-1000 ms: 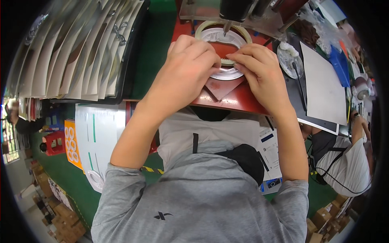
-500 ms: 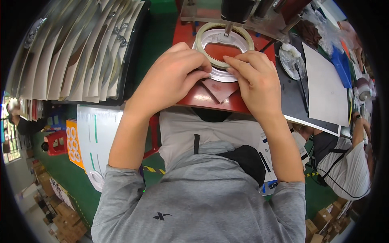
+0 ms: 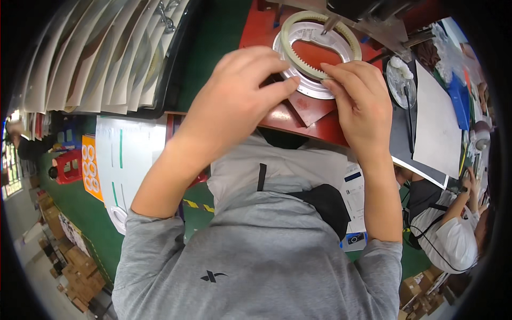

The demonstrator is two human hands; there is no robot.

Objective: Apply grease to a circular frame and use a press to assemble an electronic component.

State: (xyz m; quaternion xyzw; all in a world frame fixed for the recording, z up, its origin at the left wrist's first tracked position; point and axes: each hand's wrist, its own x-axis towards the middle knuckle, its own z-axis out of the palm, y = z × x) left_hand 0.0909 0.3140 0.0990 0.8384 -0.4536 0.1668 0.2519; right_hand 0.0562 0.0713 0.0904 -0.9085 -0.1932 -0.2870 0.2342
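Ring (image 3: pixel 304 68), pale cream, toothed inside

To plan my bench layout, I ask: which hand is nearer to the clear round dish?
Right. The right hand, at the toothed ring, is just left of the clear round dish; the left hand is farther left, on the ring's other side.

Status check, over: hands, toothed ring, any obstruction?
Right hand pinches cream toothed ring at near edge; left hand open, beside it. Toothed ring overlaps white ring. Metal machine tip at far side.
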